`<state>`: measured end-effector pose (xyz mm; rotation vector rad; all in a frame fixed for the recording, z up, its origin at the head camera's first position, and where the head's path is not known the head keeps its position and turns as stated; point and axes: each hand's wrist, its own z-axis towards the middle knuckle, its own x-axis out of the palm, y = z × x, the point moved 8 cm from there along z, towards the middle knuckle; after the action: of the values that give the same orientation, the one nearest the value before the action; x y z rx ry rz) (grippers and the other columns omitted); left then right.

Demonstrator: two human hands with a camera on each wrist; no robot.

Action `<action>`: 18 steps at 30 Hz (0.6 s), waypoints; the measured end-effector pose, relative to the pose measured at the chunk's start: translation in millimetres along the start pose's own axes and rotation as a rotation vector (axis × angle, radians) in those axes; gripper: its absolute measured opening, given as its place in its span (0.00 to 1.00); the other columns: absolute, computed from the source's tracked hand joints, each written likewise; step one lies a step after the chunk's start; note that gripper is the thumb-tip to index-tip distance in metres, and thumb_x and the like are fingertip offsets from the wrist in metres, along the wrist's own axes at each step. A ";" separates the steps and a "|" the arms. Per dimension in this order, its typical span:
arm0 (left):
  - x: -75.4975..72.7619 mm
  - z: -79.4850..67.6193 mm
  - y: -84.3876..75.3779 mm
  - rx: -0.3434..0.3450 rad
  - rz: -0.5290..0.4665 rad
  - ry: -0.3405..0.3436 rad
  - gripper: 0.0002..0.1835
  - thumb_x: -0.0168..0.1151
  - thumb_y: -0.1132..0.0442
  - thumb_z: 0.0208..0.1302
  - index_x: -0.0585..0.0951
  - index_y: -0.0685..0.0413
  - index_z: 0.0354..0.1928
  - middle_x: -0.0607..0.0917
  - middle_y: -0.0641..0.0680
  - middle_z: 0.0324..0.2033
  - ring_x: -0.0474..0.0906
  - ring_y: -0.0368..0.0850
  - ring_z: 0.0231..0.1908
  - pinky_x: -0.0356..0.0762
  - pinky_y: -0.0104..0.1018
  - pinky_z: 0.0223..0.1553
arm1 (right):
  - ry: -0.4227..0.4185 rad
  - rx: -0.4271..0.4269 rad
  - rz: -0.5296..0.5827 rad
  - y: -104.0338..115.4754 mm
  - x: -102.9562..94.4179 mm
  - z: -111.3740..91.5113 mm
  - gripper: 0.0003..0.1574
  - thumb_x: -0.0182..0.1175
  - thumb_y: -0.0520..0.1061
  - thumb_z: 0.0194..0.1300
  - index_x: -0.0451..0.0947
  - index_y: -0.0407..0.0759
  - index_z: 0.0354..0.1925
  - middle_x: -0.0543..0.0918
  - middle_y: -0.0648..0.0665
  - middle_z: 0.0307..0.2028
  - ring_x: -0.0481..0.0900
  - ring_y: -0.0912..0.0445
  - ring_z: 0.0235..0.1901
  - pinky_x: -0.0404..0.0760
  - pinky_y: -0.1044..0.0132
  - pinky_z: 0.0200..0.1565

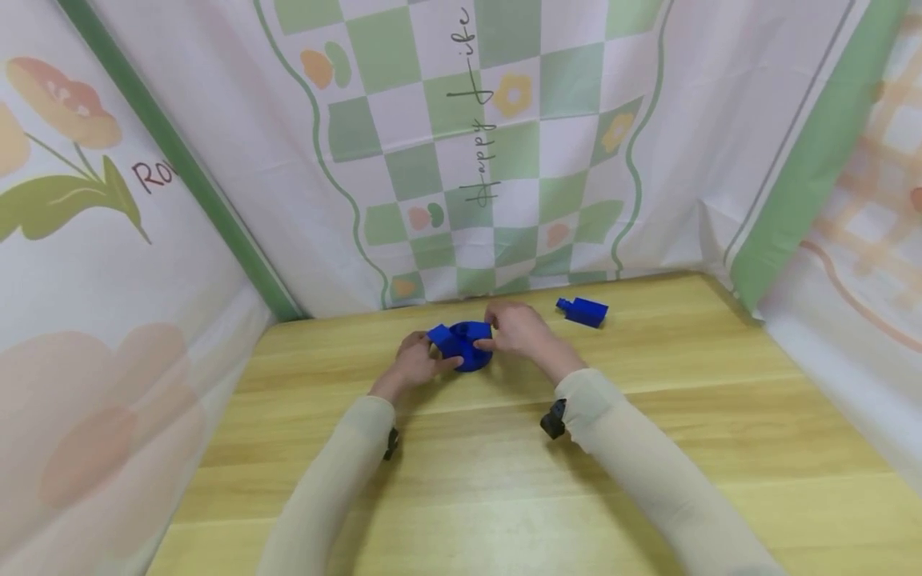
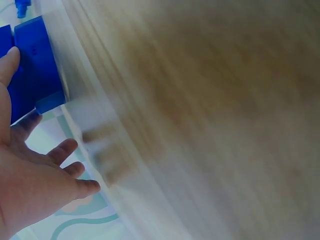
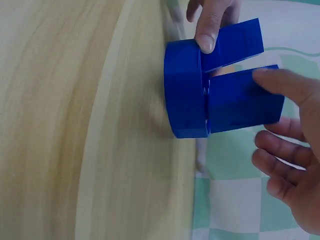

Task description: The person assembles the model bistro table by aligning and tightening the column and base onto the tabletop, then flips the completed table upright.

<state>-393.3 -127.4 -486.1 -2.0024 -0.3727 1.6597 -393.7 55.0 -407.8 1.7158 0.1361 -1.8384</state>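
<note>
A round blue base (image 3: 182, 90) stands on the table near its back edge, with two blue rectangular blocks sticking up from it. My left hand (image 1: 414, 364) holds the left side, its thumb at the base's rim beside the left block (image 3: 235, 44) and its fingers around the outer side. With thumb and fingers, my right hand (image 1: 519, 330) pinches the right block (image 3: 245, 97) near its upper end. That block's lower end meets the base's top. The left wrist view shows the left thumb (image 2: 10, 65) against the blue plastic, with the other fingers spread.
Another blue block (image 1: 585, 312) with a narrow stepped peg at one end lies on the wooden table (image 1: 490, 480), behind and right of my right hand. A patterned cloth (image 1: 446, 160) hangs along the back edge, and further cloths hang at both sides.
</note>
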 end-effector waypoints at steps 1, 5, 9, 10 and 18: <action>0.1 -0.1 -0.1 0.000 0.001 0.001 0.48 0.62 0.32 0.62 0.62 0.53 0.75 0.66 0.65 0.72 0.53 0.60 0.76 0.54 0.55 0.76 | 0.009 -0.005 0.001 1.0 1.5 0.8 0.27 0.71 0.61 0.57 0.79 0.44 0.46 0.85 0.43 0.39 0.81 0.51 0.37 0.82 0.54 0.43; -2.2 -0.4 -1.5 0.002 0.009 -0.009 0.48 0.62 0.33 0.62 0.63 0.56 0.75 0.67 0.66 0.71 0.53 0.60 0.76 0.52 0.56 0.76 | 0.032 -0.052 -0.015 5.6 4.4 3.1 0.32 0.71 0.55 0.57 0.77 0.47 0.57 0.85 0.43 0.44 0.82 0.51 0.41 0.82 0.53 0.43; -4.9 -0.8 -2.9 0.009 0.031 -0.023 0.47 0.62 0.35 0.63 0.63 0.59 0.74 0.68 0.67 0.71 0.52 0.61 0.76 0.51 0.55 0.77 | 0.025 -0.117 -0.069 10.9 4.6 3.8 0.37 0.69 0.55 0.60 0.73 0.50 0.65 0.85 0.43 0.50 0.84 0.50 0.46 0.83 0.52 0.46; -4.9 -0.9 -3.0 0.010 0.033 -0.023 0.47 0.62 0.35 0.64 0.63 0.59 0.74 0.68 0.67 0.70 0.52 0.61 0.76 0.51 0.55 0.77 | 0.025 -0.138 -0.083 12.8 5.2 3.9 0.37 0.67 0.55 0.62 0.73 0.50 0.66 0.85 0.42 0.51 0.84 0.49 0.48 0.83 0.51 0.48; -3.1 -0.9 -2.6 0.019 0.018 -0.012 0.47 0.62 0.35 0.64 0.63 0.59 0.74 0.70 0.67 0.69 0.53 0.61 0.75 0.52 0.56 0.76 | 0.038 -0.144 -0.094 14.3 12.5 8.2 0.34 0.63 0.55 0.67 0.72 0.45 0.67 0.85 0.41 0.44 0.84 0.49 0.42 0.83 0.52 0.48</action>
<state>-392.8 -127.0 -482.0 -1.9890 -0.3429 1.6809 -393.4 35.1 -413.5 1.6700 0.3613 -1.8165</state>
